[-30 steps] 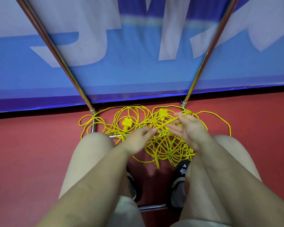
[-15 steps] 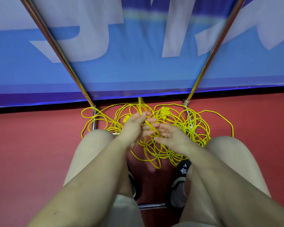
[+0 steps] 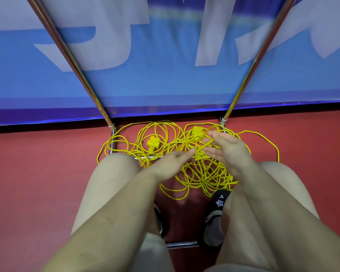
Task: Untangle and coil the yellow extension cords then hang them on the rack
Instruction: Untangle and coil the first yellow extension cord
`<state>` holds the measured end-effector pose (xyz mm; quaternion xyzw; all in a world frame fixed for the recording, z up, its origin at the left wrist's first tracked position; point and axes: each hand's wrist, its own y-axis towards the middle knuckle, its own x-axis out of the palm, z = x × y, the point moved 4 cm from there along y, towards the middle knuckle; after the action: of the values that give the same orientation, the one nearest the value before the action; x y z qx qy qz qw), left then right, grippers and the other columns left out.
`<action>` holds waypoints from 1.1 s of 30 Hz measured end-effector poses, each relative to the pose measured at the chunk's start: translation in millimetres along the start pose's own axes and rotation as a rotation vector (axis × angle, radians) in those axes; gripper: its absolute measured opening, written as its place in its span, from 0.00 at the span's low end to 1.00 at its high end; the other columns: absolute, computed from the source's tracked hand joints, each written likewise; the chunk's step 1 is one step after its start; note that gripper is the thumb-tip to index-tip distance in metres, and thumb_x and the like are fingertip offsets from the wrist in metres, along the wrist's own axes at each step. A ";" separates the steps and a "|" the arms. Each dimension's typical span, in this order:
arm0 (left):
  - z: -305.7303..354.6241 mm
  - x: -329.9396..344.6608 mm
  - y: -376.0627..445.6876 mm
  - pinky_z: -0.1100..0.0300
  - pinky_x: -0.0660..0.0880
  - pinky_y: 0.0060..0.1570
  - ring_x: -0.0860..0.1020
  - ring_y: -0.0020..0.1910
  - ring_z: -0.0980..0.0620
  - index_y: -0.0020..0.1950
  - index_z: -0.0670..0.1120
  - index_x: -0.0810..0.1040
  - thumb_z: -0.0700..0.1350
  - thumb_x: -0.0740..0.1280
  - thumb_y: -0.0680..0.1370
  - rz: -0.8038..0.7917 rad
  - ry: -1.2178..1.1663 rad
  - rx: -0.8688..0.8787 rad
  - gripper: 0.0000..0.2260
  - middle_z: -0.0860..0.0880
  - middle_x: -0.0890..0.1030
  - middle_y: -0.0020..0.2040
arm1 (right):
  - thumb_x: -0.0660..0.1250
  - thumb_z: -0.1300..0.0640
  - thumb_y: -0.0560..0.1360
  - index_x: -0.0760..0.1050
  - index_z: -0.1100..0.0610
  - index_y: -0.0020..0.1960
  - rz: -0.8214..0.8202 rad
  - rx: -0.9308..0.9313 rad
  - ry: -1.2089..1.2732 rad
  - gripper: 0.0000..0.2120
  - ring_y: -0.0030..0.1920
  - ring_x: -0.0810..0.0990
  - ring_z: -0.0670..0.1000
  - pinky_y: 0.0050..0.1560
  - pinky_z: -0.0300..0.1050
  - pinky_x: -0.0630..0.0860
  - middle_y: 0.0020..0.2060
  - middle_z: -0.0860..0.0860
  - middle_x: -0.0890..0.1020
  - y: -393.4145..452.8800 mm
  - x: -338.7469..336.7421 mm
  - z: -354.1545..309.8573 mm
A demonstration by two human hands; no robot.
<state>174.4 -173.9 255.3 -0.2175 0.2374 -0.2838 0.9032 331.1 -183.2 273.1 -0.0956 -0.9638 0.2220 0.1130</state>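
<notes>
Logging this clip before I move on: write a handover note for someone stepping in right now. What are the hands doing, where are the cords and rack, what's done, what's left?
Left hand: fingers pinch a cord strand just above the pile.
Right hand: fingers hold the same strand, which loops up over them.
Cords: still one loose tangle on the red floor between the knees, draped over the rack's base bars. Two plugs lie on top of the tangle.
Done: one strand picked out, nothing more.
Left: untangle, coil each cord, hang on the rack.
</notes>
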 end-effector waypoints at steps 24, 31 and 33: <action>0.3 -22.1 17.0 0.57 0.77 0.47 0.81 0.46 0.52 0.50 0.47 0.74 0.49 0.52 0.83 0.074 -0.949 -0.010 0.13 0.49 0.83 0.45 | 0.63 0.58 0.78 0.76 0.55 0.47 -0.121 -0.239 -0.746 0.04 0.36 0.79 0.46 0.41 0.42 0.75 0.35 0.50 0.80 2.4 18.4 16.3; -17.1 10.1 12.0 0.64 0.66 0.52 0.72 0.52 0.54 0.60 0.45 0.74 0.50 0.57 0.82 -0.073 0.192 0.070 0.13 0.50 0.75 0.52 | 0.57 0.61 0.80 0.73 0.56 0.50 0.036 -0.041 0.137 0.07 0.36 0.84 0.47 0.35 0.38 0.80 0.41 0.54 0.80 3.9 -5.7 -2.0; -17.3 8.8 14.3 0.58 0.68 0.48 0.72 0.46 0.48 0.53 0.45 0.73 0.48 0.59 0.82 -0.021 0.347 0.101 0.08 0.47 0.73 0.45 | 0.57 0.61 0.80 0.73 0.57 0.50 0.070 -0.039 0.235 0.06 0.37 0.84 0.47 0.37 0.39 0.80 0.42 0.54 0.80 4.7 -8.2 -4.2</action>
<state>177.1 -173.1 231.3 -0.1219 0.3729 -0.3379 0.8555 340.7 -179.2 273.2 -0.1566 -0.9441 0.1942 0.2154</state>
